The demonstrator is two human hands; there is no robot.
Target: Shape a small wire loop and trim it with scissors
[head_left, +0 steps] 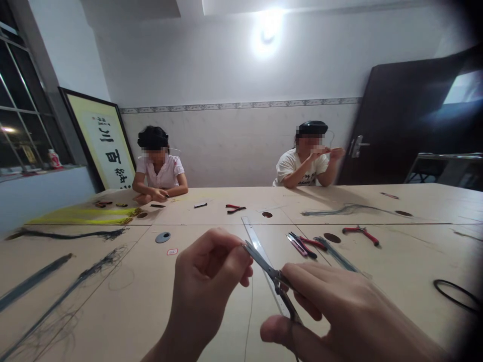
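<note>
My left hand (206, 281) pinches a thin thread (249, 322) that hangs down from its fingertips. A pair of small metal scissors (269, 274) is gripped in my right hand (339, 311); the blade tips sit right at my left fingertips, where the thread is pinched. Both hands hover over the pale wooden table (151, 291). A clear ruler (256, 246) lies on the table just behind the scissors.
Red-handled pliers (360, 233) and another red and pink pair (304, 245) lie ahead to the right. Grey thread bundles (56, 296) stretch at left, yellow tassels (86, 216) farther back, a black loop (456, 294) at right. Two people sit across the table.
</note>
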